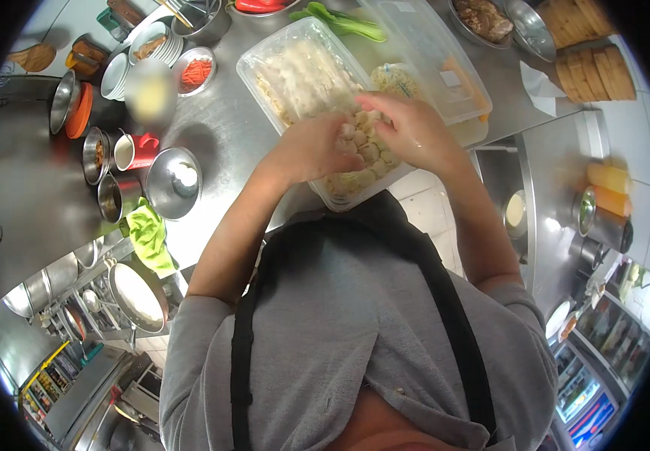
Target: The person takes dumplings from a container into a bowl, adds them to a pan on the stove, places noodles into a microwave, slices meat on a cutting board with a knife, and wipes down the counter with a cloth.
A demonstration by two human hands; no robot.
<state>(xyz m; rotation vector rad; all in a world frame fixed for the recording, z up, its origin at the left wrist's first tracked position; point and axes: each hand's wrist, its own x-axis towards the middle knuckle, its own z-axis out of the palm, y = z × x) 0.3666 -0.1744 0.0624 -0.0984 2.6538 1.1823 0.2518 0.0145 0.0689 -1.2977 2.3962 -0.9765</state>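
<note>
A clear plastic container (259, 89) stands at the counter's near edge. Its far part holds long rows of pale, floury dumplings, and its near part holds small rounded pale dumplings (374, 154). From the left, my left hand (316, 150) reaches in, its fingers curled around a pale dumpling (346, 132). My right hand (413, 129) comes in from the right, low over the pile, thumb and forefinger apart. A bag of small pale pieces (395, 80) lies just beyond the right hand.
A lidded clear bin (445, 75) stands right of the container; green leaf vegetables (347, 26) lie behind. Leftward are a bowl of orange-red strips (196, 71), stacked white plates (163, 46), a steel bowl (174, 184) and a red mug (138, 152). Wooden boards (595, 74) stand far right.
</note>
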